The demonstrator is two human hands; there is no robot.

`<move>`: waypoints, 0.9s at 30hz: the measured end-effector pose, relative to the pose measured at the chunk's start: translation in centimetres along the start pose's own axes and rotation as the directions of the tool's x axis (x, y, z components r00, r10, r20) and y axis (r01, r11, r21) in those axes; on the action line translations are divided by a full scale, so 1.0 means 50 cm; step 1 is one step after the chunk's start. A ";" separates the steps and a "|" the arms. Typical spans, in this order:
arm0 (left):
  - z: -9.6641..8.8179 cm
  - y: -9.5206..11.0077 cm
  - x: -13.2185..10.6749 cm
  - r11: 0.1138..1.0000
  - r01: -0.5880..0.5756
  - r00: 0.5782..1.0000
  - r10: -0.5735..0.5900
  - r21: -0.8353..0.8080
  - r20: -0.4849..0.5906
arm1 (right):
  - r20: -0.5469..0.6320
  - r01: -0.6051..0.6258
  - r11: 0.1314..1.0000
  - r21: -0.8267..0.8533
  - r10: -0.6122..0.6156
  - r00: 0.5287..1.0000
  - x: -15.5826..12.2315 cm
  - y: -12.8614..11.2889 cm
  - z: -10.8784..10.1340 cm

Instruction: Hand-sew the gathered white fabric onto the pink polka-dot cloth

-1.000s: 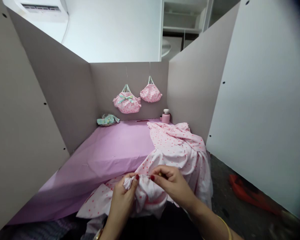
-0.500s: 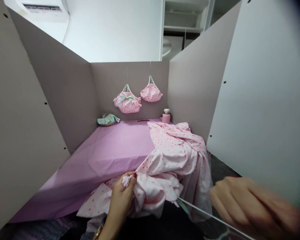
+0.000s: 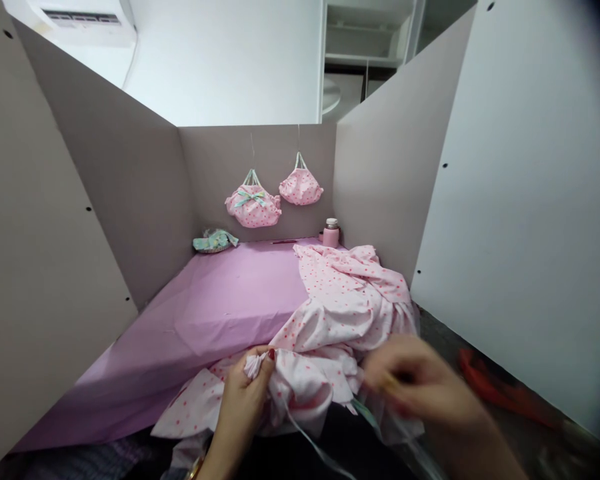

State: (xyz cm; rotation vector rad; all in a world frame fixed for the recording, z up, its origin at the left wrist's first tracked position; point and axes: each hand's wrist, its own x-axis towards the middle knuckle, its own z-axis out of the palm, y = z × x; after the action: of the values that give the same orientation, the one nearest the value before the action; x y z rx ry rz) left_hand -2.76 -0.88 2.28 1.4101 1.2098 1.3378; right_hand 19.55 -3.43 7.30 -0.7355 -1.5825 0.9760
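Dotted pink fabric [image 3: 330, 333] in left hand's [image 3: 245, 393] grip.

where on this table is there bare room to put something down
The purple table cover lies bare across its left and middle, bordered by the left partition, the teal bundle and the dotted fabric. The right side and near edge are crowded with fabric and both hands.

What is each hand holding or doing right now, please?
Left hand: closed, pinching a gathered edge of the pink dotted fabric.
Right hand: motion-blurred beside the fabric; grip cannot be told.
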 end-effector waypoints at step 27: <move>0.002 0.009 -0.010 0.997 0.053 0.996 -0.048 -0.056 0.078 | 0.144 0.110 0.841 -0.530 -0.039 0.989 0.024 0.070 0.095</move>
State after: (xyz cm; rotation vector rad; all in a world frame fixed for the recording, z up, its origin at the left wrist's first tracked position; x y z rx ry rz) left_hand -2.57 -1.45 2.60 1.3689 1.1403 1.2629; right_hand 14.54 -1.79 4.40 -0.9975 -2.0163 0.5197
